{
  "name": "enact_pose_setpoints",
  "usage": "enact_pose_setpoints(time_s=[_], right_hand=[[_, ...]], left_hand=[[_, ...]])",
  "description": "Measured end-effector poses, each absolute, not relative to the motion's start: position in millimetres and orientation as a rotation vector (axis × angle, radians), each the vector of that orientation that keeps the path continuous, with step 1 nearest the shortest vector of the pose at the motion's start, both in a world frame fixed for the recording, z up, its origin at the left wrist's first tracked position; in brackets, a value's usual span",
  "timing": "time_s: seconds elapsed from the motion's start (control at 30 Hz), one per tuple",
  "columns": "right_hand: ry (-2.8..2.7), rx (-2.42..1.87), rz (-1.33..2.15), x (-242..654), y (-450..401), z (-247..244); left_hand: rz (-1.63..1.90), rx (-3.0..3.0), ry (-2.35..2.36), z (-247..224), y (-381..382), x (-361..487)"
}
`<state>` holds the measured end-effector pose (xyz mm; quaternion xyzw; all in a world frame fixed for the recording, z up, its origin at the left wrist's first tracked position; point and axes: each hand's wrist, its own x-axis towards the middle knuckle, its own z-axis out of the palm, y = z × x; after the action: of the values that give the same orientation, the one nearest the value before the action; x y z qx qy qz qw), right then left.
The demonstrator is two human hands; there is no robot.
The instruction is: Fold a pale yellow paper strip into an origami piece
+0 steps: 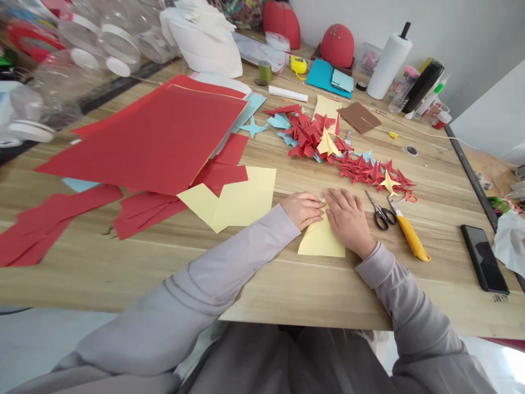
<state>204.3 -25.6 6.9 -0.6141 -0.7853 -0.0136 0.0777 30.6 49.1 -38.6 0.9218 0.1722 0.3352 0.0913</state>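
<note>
A folded yellow paper (324, 241) lies on the wooden table (287, 284) under both hands. My left hand (302, 209) rests on its upper left side, fingers together and pressed on the paper near the fold. On the upper right side lies my right hand (348, 220), palm down with its fingers spread on the sheet. To the left are more yellow sheets (248, 200). Black-handled scissors (382, 214) and a cutter with a yellow handle (412, 238) lie just right of my right hand. Folded red paper stars (307, 134) are heaped beyond the hands.
Large red sheets (156, 131) and red strips (45, 221) cover the left side. A black phone (485, 257) lies at the right. Clear plastic bottles (61, 76) stand at the back left, a white ribbed bottle (389, 65) at the back right.
</note>
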Motion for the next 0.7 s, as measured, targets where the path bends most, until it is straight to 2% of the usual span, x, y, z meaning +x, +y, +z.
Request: enact_pose_setpoints(time_s=[0.23,0.5,0.7], right_hand=[[-2.296,-1.854,-0.002,204,-25,8],[-2.276,-1.834,0.004,203,-25,8],[-2.295,-1.820,-0.024,204,-25,8]], left_hand=[[1.069,2.817,0.466,-39,50,31],[0.890,2.981,0.739,-49,47,34],[0.761,3.024,0.670,-38,48,28]])
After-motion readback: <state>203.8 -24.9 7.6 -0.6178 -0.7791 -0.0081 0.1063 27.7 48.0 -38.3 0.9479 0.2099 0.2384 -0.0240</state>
